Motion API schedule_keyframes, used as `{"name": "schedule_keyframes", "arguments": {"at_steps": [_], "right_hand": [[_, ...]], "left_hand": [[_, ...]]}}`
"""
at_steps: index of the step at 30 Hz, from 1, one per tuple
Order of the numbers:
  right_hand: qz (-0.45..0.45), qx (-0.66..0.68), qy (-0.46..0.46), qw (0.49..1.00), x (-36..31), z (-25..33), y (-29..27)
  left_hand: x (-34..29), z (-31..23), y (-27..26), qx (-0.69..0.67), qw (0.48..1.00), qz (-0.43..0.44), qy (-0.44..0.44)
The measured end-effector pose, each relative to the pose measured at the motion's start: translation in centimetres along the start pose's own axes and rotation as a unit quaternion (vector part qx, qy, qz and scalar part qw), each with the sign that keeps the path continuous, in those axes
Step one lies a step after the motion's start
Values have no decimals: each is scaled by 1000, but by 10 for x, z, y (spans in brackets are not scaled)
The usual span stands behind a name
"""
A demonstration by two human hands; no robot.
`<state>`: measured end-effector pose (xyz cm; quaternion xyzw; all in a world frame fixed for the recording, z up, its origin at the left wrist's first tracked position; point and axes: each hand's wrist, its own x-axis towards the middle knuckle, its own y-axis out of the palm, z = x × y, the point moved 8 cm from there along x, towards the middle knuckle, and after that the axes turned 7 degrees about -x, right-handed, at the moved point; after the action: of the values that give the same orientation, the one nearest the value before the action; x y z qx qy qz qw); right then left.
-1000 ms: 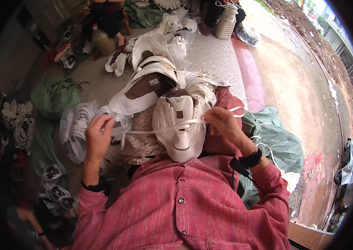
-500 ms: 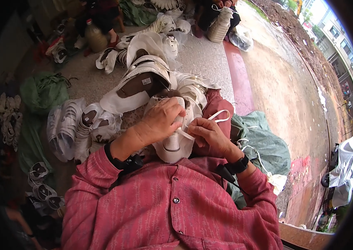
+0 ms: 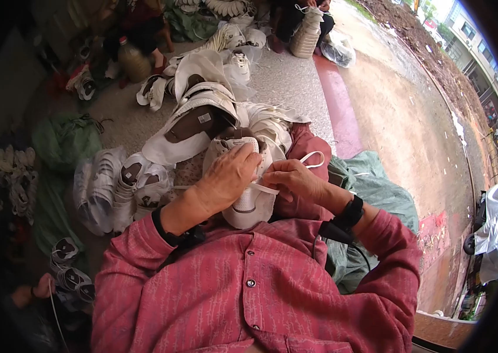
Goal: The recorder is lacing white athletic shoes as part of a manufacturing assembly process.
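Head view: both hands (image 3: 261,179) pinch a white shoe (image 3: 248,203) (fingers curled).

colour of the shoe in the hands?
White, with a white lace threaded through it. The shoe shows best in the head view, on the lap.

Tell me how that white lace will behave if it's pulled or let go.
The lace is probably floppy: it loops loosely past the right hand. It looks flat and light, so it likely holds no shape. Between the left hand and the shoe it runs straight, so it seems to tauten when pulled.
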<state>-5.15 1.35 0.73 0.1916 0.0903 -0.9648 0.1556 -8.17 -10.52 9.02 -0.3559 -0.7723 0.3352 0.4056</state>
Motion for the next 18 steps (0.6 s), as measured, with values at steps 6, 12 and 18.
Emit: {"name": "schedule_keyframes", "arguments": {"at_steps": [6,12,18], "right_hand": [[-140,-172,-118,968,3,7,1],[-58,-70,-47,995,-8,9,2],[-191,-325,-245,893,-20,50,-13]], "left_hand": [[-2,5,2,-21,999,29,-10],[-2,12,1,-66,998,-6,2],[2,17,3,-103,994,0,-33]]}}
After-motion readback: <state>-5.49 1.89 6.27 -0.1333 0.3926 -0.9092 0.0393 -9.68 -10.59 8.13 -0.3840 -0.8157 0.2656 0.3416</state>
